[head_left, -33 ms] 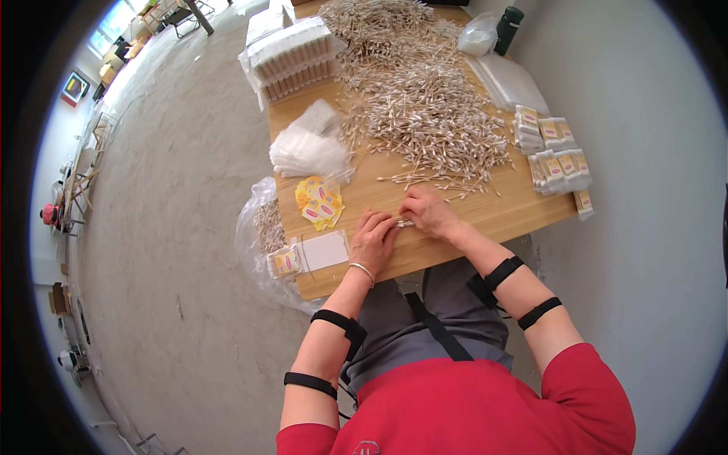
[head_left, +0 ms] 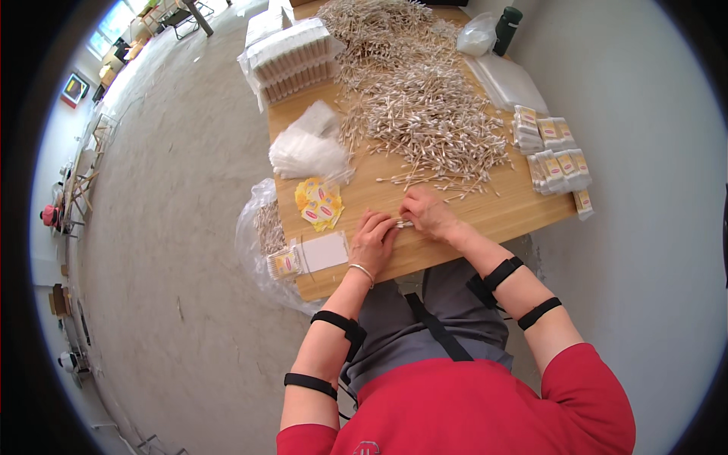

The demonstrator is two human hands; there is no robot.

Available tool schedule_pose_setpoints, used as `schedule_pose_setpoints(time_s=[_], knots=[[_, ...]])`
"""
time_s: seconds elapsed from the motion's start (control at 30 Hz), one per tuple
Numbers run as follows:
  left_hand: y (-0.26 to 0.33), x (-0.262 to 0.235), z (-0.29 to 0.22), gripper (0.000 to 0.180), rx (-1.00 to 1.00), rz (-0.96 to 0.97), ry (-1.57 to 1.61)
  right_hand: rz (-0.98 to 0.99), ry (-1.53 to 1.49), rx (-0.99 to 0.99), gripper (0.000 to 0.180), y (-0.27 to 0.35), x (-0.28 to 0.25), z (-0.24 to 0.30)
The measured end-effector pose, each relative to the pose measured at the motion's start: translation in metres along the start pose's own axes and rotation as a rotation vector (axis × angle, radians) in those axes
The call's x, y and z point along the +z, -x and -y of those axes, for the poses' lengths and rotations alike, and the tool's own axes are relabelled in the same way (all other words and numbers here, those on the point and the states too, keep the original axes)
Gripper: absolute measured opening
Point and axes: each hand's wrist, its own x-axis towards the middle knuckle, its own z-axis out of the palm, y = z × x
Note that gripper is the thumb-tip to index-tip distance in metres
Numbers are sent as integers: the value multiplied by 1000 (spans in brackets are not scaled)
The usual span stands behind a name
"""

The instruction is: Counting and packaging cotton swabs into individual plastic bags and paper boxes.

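Near the table's front edge my two hands meet over a small bunch of cotton swabs (head_left: 404, 224). My left hand (head_left: 373, 239) has its fingers curled round the left end of the bunch. From the other side my right hand (head_left: 428, 212) is closed on the swabs with its fingertips. The fingers cover most of the bunch. Just beyond the hands spreads a big loose heap of cotton swabs (head_left: 432, 114). Left of my left hand lie a white card (head_left: 324, 251) and a filled swab pack (head_left: 283, 263) with a yellow label. Yellow printed cards (head_left: 318, 203) are fanned out behind them.
Clear plastic bags (head_left: 311, 144) are piled at the left. Stacked swab bundles (head_left: 292, 57) stand at the far left. Finished packs (head_left: 561, 168) line the right edge, by the wall. A dark green bottle (head_left: 508, 30) stands far right. A plastic sack (head_left: 250, 235) of swabs sits beside the table.
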Motion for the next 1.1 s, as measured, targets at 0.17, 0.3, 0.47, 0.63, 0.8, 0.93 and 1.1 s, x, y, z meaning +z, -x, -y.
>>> schedule_pose_setpoints(time_s=[0.17,0.3,0.47,0.63,0.8,0.93,1.1], knots=[[0,2,-1,13,4,-7,8,-68,-3,70,7,15,-4,-8],[4,0,4,17,-1,8,2,-100,-54,207,6,59,-34,-10],[-1,-2,-9,39,-33,-54,-123,-171,75,393,9,138,-91,-23],[6,1,-8,60,15,185,-300,-263,339,569,10,179,-106,-56],[-14,7,-20,86,-124,486,-553,-553,416,498,19,163,-93,-52],[-28,12,-16,89,-184,471,-576,-488,309,352,29,122,-78,-29],[-12,20,-13,84,-179,391,-538,-279,153,117,37,72,-49,13]])
